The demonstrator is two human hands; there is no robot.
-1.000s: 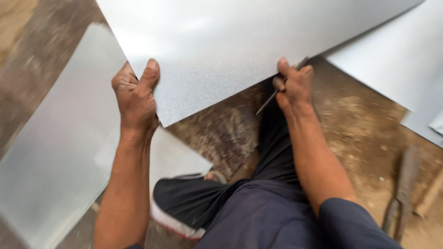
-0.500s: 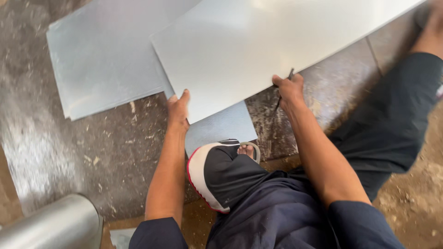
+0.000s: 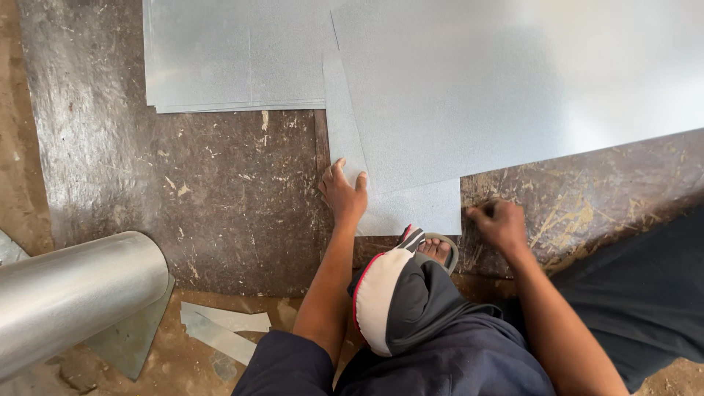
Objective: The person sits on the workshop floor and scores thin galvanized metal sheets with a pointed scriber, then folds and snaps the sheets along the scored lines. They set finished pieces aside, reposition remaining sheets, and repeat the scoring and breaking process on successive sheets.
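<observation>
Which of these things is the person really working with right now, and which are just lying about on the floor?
In hand:
- large metal sheet, its near corner by the left hand
- smaller sheet beneath it, under that hand's fingers
- right hand, blurred, closed, beside the sheet edge

Lying about:
- stack of sheets
- rolled metal tube
- offcut strips
</observation>
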